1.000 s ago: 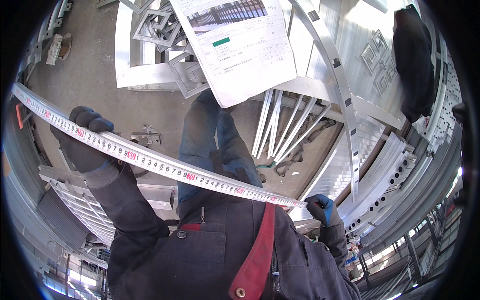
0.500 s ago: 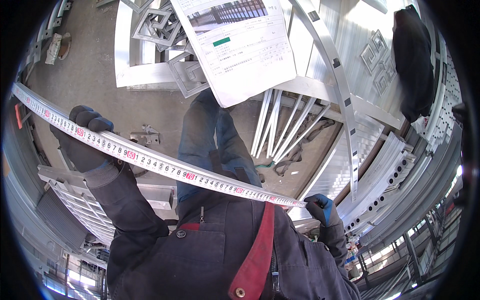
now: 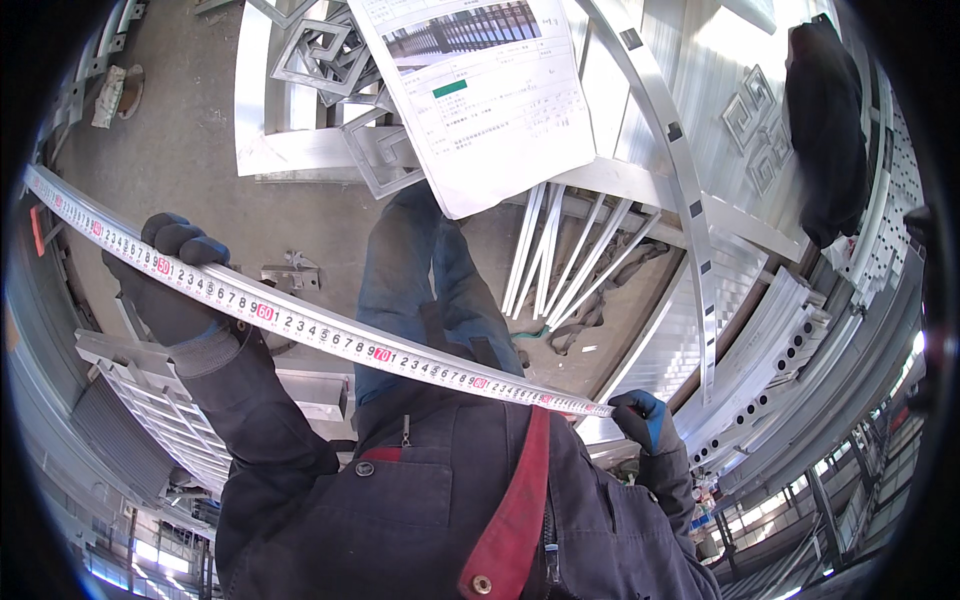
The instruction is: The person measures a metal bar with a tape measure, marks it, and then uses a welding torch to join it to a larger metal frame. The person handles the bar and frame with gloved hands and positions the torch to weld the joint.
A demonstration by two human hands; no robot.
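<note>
A white tape measure blade with black and red markings stretches across my body, from the far left down to the right. My left hand, in a dark glove, is closed around it, fingers curled over its upper edge. Along that edge runs a pale strip; I cannot tell whether it is a separate bar. At the blade's right end my right hand, in a black and blue glove, is closed with its fingertips on the tape. Anything else inside that hand is hidden.
Ahead, a printed sheet lies over metal frames and square-spiral ornaments. Thin white bars lean beyond my legs. A curved metal strip and a dark cloth are at right. Slatted metal panels stand at left.
Both hands keep their hold on the tape and barely move. The sheet and the surroundings shift very slightly in the picture.
</note>
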